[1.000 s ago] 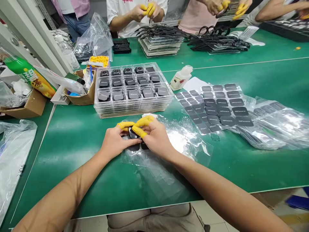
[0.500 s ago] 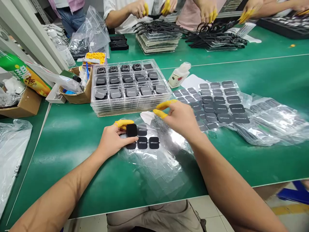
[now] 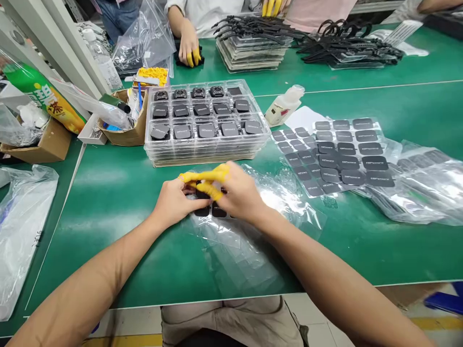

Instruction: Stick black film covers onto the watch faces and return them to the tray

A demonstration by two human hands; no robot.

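Note:
My left hand is closed around the edges of a black square watch body, its yellow-cotted finger on the far side and the thumb nearer me. My right hand, also in yellow finger cots, is over the watch and slightly blurred. A bit of white cloth shows between its fingers. Under both hands lie black square stickers with pale lettering, on clear plastic film. The right hand covers some of them.
Behind my hands stands a stack of clear trays holding watches. To the right are a white bottle, sticker sheets and plastic bags. Cardboard boxes stand left. Across the table, a co-worker's hand touches black items.
My right hand has come left and down onto the watch, and the white cloth has left its spot on the table. A co-worker's hand has moved onto the black items at the back.

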